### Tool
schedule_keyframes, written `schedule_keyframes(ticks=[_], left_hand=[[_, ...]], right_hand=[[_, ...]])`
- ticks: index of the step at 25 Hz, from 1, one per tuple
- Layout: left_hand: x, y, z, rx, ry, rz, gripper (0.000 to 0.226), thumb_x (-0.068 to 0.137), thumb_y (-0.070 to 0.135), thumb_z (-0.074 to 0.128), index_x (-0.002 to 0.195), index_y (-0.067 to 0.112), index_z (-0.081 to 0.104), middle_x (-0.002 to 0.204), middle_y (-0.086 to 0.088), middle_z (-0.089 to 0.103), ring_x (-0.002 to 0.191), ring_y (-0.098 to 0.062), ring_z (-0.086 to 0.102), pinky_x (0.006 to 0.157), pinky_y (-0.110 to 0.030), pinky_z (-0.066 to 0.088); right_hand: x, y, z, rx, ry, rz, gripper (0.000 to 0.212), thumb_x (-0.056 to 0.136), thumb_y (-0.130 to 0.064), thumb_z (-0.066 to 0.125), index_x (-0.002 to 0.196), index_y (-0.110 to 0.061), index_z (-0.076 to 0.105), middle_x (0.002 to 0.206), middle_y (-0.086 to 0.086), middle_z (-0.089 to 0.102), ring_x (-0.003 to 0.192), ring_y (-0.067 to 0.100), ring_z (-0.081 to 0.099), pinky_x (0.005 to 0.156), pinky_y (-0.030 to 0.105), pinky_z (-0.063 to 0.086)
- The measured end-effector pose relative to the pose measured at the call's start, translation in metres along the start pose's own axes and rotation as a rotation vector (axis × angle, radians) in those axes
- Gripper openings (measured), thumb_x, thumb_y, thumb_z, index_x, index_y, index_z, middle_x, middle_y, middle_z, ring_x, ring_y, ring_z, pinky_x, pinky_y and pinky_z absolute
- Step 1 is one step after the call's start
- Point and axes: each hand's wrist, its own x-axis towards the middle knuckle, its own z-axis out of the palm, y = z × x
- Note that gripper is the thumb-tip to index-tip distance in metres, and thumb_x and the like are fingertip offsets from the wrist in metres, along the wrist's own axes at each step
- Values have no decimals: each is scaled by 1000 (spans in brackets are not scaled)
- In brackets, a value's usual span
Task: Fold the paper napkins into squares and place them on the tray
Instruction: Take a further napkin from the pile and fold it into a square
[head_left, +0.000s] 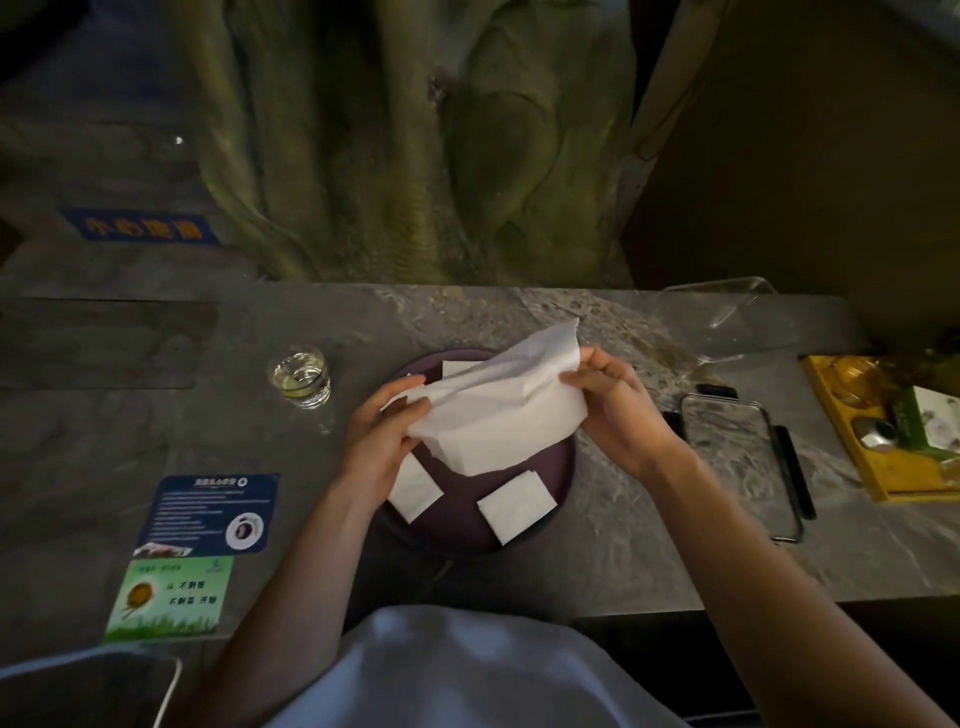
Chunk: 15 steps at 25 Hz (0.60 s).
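Note:
A round dark purple tray (462, 525) lies on the grey stone table in front of me. On it sit folded white napkin squares: one (517, 505) at the front right, one (415, 491) at the front left partly under my wrist, and a corner of another (457, 368) at the back. Above the tray I hold a large unfolded white napkin (501, 410), crumpled and half doubled over. My left hand (387, 434) pinches its left edge. My right hand (615, 400) grips its right edge.
A glass of water (302, 375) stands left of the tray. A phone (732, 441) in a clear case lies to the right, with a yellow tray of items (852, 447) beyond it. Two printed cards (208, 514) lie at the front left. A clear container (737, 322) stands at the back right.

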Motion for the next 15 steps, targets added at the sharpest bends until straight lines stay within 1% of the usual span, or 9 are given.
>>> schedule_keyframes(ticks=[2, 4, 6, 8, 10, 11, 13, 15], left_hand=[[-3, 8, -8, 60, -22, 82, 27, 85, 0, 65, 98, 23, 72, 91, 1, 72, 89, -18, 63, 78, -35, 48], [-6, 17, -11, 96, -43, 132, 28, 85, 1, 65, 97, 25, 72, 90, -6, 69, 88, -19, 60, 80, -36, 47], [-8, 25, -13, 140, -50, 182, 28, 85, 2, 66, 97, 27, 72, 87, -9, 66, 85, -17, 59, 80, -34, 48], [-9, 32, -15, 192, -50, 242, 27, 84, 5, 69, 97, 29, 73, 81, -5, 69, 80, -13, 60, 76, -28, 49], [-10, 37, -18, 221, -43, 283, 27, 84, 6, 70, 96, 29, 73, 79, -1, 72, 78, -10, 63, 74, -24, 50], [-11, 40, -18, 231, -37, 299, 26, 84, 6, 70, 96, 29, 73, 80, 1, 74, 78, -9, 64, 74, -22, 50], [-13, 46, -19, 270, -20, 337, 25, 83, 4, 70, 95, 26, 72, 79, 8, 75, 76, -4, 66, 72, -17, 51], [-14, 51, -20, 334, -6, 382, 23, 82, 5, 72, 94, 25, 71, 79, 13, 75, 76, -1, 67, 73, -16, 51]], right_hand=[[-4, 0, 3, 1, 26, -5, 15, 92, 3, 51, 98, -7, 60, 98, 12, 68, 88, 20, 67, 72, 27, 56], [-6, -1, 7, -18, 67, -6, 21, 91, 2, 56, 108, -9, 58, 97, 10, 71, 87, 21, 69, 70, 28, 57], [-7, -1, 11, -80, 109, -23, 33, 89, 3, 59, 118, -13, 57, 85, 5, 74, 81, 20, 70, 65, 28, 57], [-8, -3, 14, -157, 126, -70, 47, 89, 5, 60, 131, -15, 52, 70, 1, 70, 71, 16, 68, 61, 25, 55], [-9, -6, 15, -213, 93, -131, 55, 90, 8, 58, 137, -18, 48, 61, 0, 64, 64, 15, 64, 61, 24, 53], [-9, -9, 16, -255, 75, -162, 53, 90, 8, 58, 135, -18, 50, 59, 2, 61, 62, 16, 61, 61, 25, 52], [-8, -12, 17, -359, 71, -202, 41, 89, 7, 60, 125, -13, 59, 59, 4, 57, 62, 18, 58, 64, 27, 48], [-8, -15, 20, -416, 102, -211, 29, 88, 7, 61, 113, -8, 64, 60, -7, 64, 61, 9, 61, 61, 23, 50]])
